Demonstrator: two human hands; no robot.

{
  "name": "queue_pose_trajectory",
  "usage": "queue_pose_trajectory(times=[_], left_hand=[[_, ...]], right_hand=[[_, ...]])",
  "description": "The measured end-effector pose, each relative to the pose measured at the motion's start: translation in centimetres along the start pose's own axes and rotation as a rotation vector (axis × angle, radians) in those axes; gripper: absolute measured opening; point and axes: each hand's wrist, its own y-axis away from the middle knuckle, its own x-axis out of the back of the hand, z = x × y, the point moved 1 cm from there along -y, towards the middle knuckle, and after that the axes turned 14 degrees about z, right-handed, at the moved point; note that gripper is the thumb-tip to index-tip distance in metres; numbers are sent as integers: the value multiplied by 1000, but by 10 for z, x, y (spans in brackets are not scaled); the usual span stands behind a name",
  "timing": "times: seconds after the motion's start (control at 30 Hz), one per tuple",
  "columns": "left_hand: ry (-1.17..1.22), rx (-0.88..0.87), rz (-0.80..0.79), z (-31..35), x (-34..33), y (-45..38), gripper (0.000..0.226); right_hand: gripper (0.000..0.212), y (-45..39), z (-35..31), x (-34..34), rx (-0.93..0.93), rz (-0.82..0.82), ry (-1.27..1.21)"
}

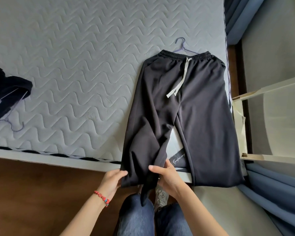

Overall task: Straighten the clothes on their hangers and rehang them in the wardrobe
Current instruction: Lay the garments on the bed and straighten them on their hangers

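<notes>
— What is the person wearing, from what shows at the bottom of the frame?
— Both forearms are bare, no sleeves in sight; the left wrist carries a red bead bracelet (101, 197) with one blue bead; the legs wear blue denim jeans (136, 217), lower centre; a pale patterned shoe (161, 196) shows between the knees.

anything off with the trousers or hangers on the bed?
The trousers lie flat with their hanger poking out above the waistband, not threaded. The left leg's hem is bunched where both hands grip it.
</notes>
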Motion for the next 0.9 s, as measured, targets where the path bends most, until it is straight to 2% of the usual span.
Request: queue_pose_trajectory(times=[0.07, 0.17, 0.23, 0.3, 0.37, 0.47, 0.57, 0.67, 0.77, 0.83, 0.9], left_hand=[[8, -67, 82, 0, 3, 5, 31], [-44, -72, 130, -4, 10, 8, 26], [-138, -63, 103, -5, 14, 10, 23], [-216, -41, 48, -8, 14, 11, 22], [-238, 9, 17, -12, 13, 12, 17], [-233, 128, -73, -17, 10, 15, 25], [-371, 127, -115, -24, 10, 16, 27], [-474, 62, -17, -28, 8, 21, 21], [-431, -49, 90, -30, 7, 30, 13], [-424, -112, 145, -35, 9, 31, 4], [-440, -137, 187, -38, 12, 32, 12]], right_hand=[[57, 5, 3, 1, 25, 85, 114], [23, 11, -1, 5, 8, 244, 193], [11, 13, -4, 15, -69, 320, 177], [18, 12, -4, 26, -164, 307, 100], [22, 13, 1, 34, -251, 286, 127], [31, 18, 11, 41, -287, 244, 383], [52, 17, 25, 45, -207, 299, 571], [40, 18, 37, 49, -87, 420, 835], [28, 29, 39, 55, 63, 565, 1056], [26, 32, 42, 63, 86, 638, 1045], [15, 33, 45, 67, 35, 690, 886]])
